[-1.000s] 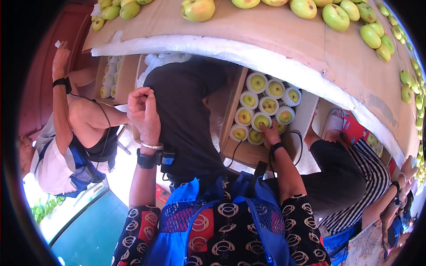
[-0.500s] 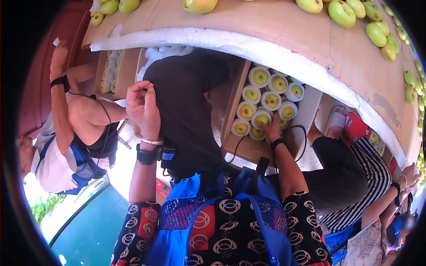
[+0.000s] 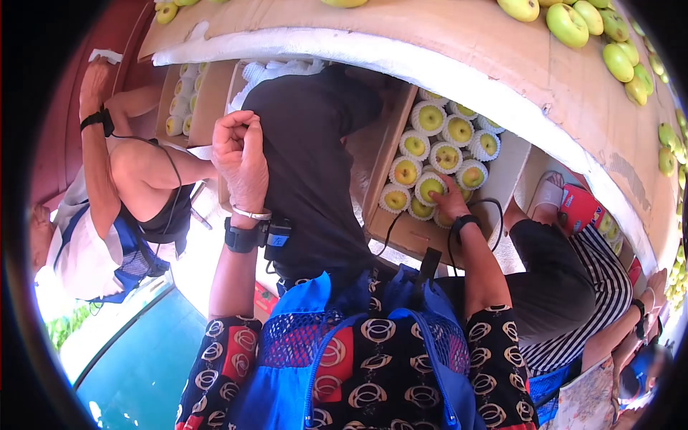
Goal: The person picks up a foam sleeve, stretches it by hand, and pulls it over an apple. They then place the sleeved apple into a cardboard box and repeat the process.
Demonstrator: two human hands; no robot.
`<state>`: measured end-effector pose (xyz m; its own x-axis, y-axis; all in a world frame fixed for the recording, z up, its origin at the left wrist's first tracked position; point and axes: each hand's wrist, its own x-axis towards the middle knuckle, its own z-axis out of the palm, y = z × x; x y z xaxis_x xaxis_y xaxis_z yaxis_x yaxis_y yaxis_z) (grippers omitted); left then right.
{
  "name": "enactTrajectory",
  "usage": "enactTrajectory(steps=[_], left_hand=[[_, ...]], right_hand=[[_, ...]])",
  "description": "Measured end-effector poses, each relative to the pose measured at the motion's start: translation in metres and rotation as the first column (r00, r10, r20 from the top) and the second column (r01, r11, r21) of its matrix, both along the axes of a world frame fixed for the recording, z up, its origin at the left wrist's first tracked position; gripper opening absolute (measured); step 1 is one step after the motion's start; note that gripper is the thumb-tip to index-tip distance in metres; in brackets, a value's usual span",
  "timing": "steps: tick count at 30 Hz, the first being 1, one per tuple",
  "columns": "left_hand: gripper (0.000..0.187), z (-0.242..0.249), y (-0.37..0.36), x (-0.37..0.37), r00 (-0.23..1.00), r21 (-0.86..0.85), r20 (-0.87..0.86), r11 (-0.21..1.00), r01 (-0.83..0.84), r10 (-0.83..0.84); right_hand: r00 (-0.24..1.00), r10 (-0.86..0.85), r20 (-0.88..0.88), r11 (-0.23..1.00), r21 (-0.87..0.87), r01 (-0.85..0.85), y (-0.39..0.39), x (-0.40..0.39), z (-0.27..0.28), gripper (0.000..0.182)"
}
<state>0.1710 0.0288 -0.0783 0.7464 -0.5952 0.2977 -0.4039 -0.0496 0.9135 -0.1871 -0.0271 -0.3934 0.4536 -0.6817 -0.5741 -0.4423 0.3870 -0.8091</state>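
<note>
My right hand [image 3: 451, 203] reaches into a cardboard box [image 3: 517, 161] and has its fingers closed on a yellow-green apple [image 3: 431, 188] in a white foam net. Several more netted apples [image 3: 444, 156] lie packed around it, and the hand hides part of those below. My left hand [image 3: 241, 158] is raised over my dark trouser leg [image 3: 304, 158], left of the box. Its fingers are curled against the thumb, and nothing shows in them.
A cardboard-covered table [image 3: 401, 36] with a padded white edge carries loose green apples [image 3: 567, 27]. Another box [image 3: 204, 107] of netted apples stands at left, beside a seated person [image 3: 100, 193] holding something white. At right sits someone in striped clothing [image 3: 595, 287]. Cables hang at my right wrist.
The view has shifted slightly, so box and table appear a little higher and further right. My hands hold nearly the same poses. More of the white thing in the left person's hand shows.
</note>
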Motion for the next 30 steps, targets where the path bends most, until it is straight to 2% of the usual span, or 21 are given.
enactTrajectory(steps=[2,3,5,6,7,8,9,10,11,12,15,16,20,22,23,24,25,26,28,30], left_hand=[[0.010,-0.001,-0.001,0.002,1.000,-0.007,-0.002,1.000,-0.001,0.001],[0.010,-0.001,0.000,0.004,1.000,0.019,0.022,1.000,-0.001,0.000],[0.010,-0.001,0.000,0.002,0.999,0.037,0.044,0.999,-0.002,0.001],[0.010,0.000,-0.001,0.000,1.000,0.005,0.001,1.000,0.006,-0.006],[0.009,0.001,-0.001,-0.001,0.999,-0.027,-0.041,1.000,0.013,-0.014],[0.009,0.002,-0.001,0.000,0.999,-0.035,-0.045,0.999,0.014,-0.015],[0.009,0.001,-0.001,0.001,1.000,-0.010,-0.018,1.000,-0.004,0.004],[0.009,-0.001,0.000,0.001,1.000,0.018,0.003,1.000,-0.019,0.019],[0.009,-0.003,0.002,0.004,0.999,-0.001,-0.030,1.000,0.014,-0.014],[0.009,-0.005,0.002,0.004,1.000,-0.013,-0.027,1.000,0.010,-0.010],[0.009,-0.002,-0.005,0.002,1.000,-0.043,-0.022,0.999,0.009,-0.010],[0.009,-0.002,-0.004,0.001,1.000,-0.039,-0.029,0.999,0.004,-0.006],[0.009,-0.001,-0.002,0.003,1.000,-0.034,-0.015,0.999,0.017,-0.017],[0.009,-0.003,0.000,0.004,1.000,-0.018,-0.012,1.000,0.007,-0.007],[0.009,-0.003,0.000,0.003,1.000,-0.018,-0.012,1.000,0.001,-0.002],[0.009,-0.003,0.000,0.003,1.000,-0.023,-0.027,1.000,-0.001,0.001],[0.009,-0.003,0.001,0.003,0.999,-0.028,-0.039,1.000,-0.002,0.001],[0.009,-0.002,0.001,0.003,0.999,-0.028,-0.033,1.000,-0.003,0.002],[0.008,0.000,0.001,0.001,1.000,0.005,-0.004,1.000,-0.008,0.008],[0.008,0.000,0.000,0.001,1.000,0.006,-0.005,1.000,-0.009,0.009]], right_hand=[[0.980,0.138,-0.145,0.988,0.092,-0.125,-0.011,-0.001,0.026,0.055],[0.979,0.136,-0.154,0.988,0.090,-0.123,-0.010,-0.001,0.032,0.055],[0.891,0.367,-0.268,0.929,0.063,-0.364,-0.008,0.004,0.043,0.054],[0.891,0.367,-0.268,0.929,0.055,-0.366,-0.004,0.004,0.040,0.054],[0.873,0.388,-0.297,0.876,-0.177,-0.449,0.007,0.001,0.031,0.055],[0.854,0.396,-0.338,0.766,-0.392,-0.510,0.012,-0.007,0.023,0.056],[0.850,0.390,-0.353,0.765,-0.389,-0.513,0.008,-0.008,0.030,0.056],[0.850,0.387,-0.358,0.876,-0.146,-0.460,0.006,-0.003,0.043,0.056],[0.854,0.377,-0.360,0.925,0.106,-0.364,0.009,0.002,0.052,0.057],[0.869,0.353,-0.348,0.926,0.264,-0.270,0.013,0.005,0.054,0.059],[0.919,0.288,-0.268,0.946,0.226,-0.231,0.031,0.007,0.031,0.061],[0.931,0.241,-0.275,0.935,0.324,-0.147,0.025,0.014,0.054,0.060],[0.926,0.234,-0.294,0.921,0.371,-0.115,0.016,0.017,0.068,0.059],[0.938,0.143,-0.316,0.958,0.282,-0.051,0.019,0.014,0.069,0.058],[0.937,0.148,-0.316,0.958,0.283,-0.056,0.020,0.010,0.052,0.058],[0.941,0.099,-0.322,0.991,0.118,-0.064,0.026,-0.001,0.017,0.058],[0.947,0.048,-0.316,0.996,-0.051,-0.067,0.027,0.003,0.012,0.058],[0.949,0.049,-0.311,0.996,-0.051,-0.068,0.027,0.003,0.010,0.058],[0.950,-0.129,-0.284,0.966,0.179,0.185,0.013,0.015,0.049,0.059],[0.962,-0.089,-0.260,0.986,0.112,0.121,0.019,-0.002,-0.005,0.059]])
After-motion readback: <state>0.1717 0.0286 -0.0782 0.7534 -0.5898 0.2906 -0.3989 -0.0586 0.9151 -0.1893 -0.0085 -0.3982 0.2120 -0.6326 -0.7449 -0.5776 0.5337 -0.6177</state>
